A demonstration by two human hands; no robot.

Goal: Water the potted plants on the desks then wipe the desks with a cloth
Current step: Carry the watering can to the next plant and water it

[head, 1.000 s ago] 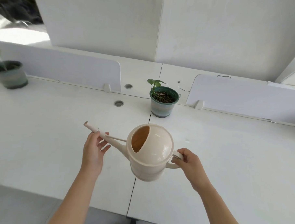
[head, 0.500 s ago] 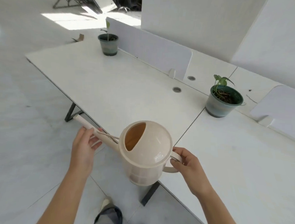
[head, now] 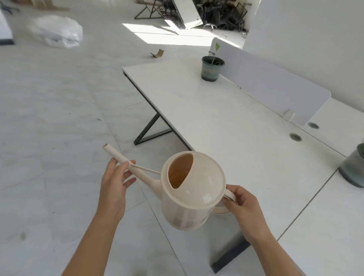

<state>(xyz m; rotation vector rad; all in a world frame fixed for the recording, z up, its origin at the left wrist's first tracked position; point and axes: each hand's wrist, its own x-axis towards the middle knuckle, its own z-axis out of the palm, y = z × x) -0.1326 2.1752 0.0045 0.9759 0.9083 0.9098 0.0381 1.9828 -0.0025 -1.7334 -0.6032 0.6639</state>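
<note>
- Our right hand [head: 241,205] grips the handle of the cream watering can [head: 192,190], fingers wrapped around the loop at its back.
- Our left hand [head: 114,183] steadies the long spout [head: 122,157], thumb and fingers loosely curled under and around it, not clenched tight.
- We hold the can in the air between both hands, above the pale floor [head: 52,132] and the near edge of the white desk [head: 229,129]; it touches no surface.
- The can sits roughly upright, its spout pointing up and to the left, away from the desk; the opening in its lid faces us and shows a tan inside.
- One potted plant [head: 212,68] stands on the far end of the desk, just beside a white divider panel [head: 273,85]; it has a thin stem and one pale green leaf.
- A second potted plant [head: 359,168] stands at the right edge of our view, near the seam between two desk tops, partly cut off.
- Both pots are well apart from the can.
</note>
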